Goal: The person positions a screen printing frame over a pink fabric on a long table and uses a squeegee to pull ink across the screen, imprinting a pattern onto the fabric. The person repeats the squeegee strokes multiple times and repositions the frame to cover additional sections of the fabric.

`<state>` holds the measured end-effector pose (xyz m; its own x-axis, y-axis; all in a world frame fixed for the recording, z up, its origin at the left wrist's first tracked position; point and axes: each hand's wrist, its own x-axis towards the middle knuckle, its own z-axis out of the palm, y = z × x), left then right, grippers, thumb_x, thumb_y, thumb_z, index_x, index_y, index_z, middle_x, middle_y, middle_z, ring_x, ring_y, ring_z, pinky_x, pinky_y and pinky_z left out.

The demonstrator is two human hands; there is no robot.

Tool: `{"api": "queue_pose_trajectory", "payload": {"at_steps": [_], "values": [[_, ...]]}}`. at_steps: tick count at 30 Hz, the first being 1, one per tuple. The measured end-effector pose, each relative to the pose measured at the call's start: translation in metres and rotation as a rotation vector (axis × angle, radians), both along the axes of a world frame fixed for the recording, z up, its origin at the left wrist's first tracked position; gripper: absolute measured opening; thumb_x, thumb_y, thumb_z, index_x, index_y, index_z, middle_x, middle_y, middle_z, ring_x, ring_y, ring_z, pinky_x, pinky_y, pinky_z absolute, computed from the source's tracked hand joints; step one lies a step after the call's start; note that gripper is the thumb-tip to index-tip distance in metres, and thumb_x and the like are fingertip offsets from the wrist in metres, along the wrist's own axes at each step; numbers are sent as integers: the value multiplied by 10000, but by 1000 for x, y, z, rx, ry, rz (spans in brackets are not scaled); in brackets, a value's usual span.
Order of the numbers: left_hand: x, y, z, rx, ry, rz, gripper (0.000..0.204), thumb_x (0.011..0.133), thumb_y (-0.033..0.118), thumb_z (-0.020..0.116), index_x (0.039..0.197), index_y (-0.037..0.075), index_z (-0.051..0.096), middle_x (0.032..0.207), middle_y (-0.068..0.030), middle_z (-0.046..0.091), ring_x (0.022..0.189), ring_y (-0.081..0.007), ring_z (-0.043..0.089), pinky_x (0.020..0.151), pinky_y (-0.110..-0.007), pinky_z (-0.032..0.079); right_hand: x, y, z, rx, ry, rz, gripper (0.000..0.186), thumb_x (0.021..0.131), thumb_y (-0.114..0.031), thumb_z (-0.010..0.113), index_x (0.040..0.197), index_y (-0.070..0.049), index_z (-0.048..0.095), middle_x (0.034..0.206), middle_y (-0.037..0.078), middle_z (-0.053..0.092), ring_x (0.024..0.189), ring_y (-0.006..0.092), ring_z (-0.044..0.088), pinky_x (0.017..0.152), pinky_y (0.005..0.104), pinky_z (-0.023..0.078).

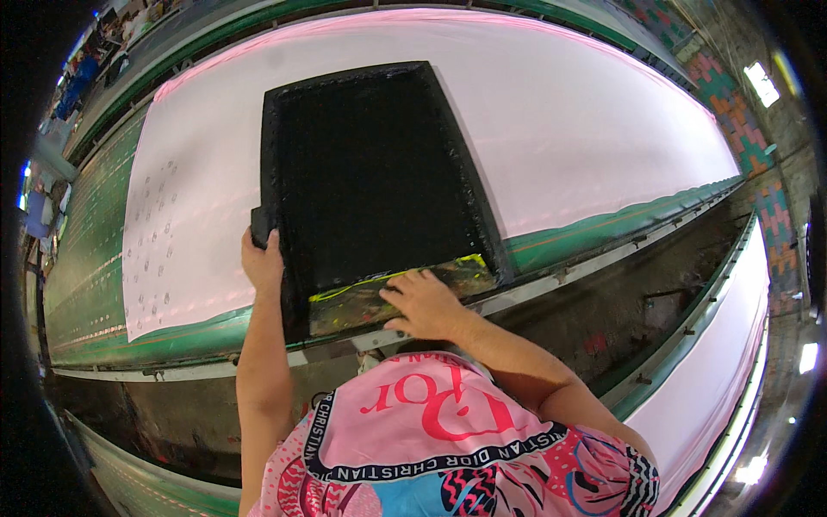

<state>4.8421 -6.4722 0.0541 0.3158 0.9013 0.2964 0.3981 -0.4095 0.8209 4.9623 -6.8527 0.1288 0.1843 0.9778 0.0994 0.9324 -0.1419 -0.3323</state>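
Note:
A large black printing screen [370, 172] in a dark frame lies on pale pink fabric [551, 129]. My left hand [264, 263] is closed on the frame's near left side, just below a small black block [260, 227] on its edge. Across the near end of the screen lies a stained, board-like squeegee [345, 319] with a bright yellow far edge. My right hand [428, 306] is curled over the middle of it, fingers on top and thumb toward me. Its grip underneath is hidden.
The fabric covers a long green table [95, 250] with a metal rail [568, 289] along its near edge. Grey marks [155, 207] dot the fabric at left. A dark aisle [637, 302] separates this table from another fabric-covered table [698, 388] at the right.

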Motion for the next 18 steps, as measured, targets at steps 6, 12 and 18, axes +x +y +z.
{"api": "queue_pose_trajectory", "payload": {"at_steps": [6, 12, 18], "values": [[7, -12, 29, 57, 333, 174, 509, 913, 432, 871, 1068, -42, 766, 956, -254, 782, 921, -453, 761, 841, -516, 580, 57, -58, -8, 206, 346, 162, 438, 954, -344, 811, 1289, -67, 753, 1445, 169, 669, 1382, 358, 609, 1162, 524, 476], [7, -8, 27, 70, 343, 201, 511, 914, 427, 876, 1035, -56, 764, 931, -236, 776, 881, -424, 749, 820, -502, 568, 177, -100, -23, 465, 243, -291, 505, 1007, -293, 761, 1442, -57, 660, 1557, 214, 566, 1468, 448, 510, 1248, 556, 404], [4, -4, 23, 4, 267, 162, 433, 939, 339, 867, 1041, -66, 752, 932, -223, 766, 864, -393, 731, 811, -487, 559, 225, -75, -67, 575, 625, -415, 599, 1091, -250, 655, 1627, -39, 489, 1681, 230, 434, 1586, 437, 372, 1310, 530, 314]]}}
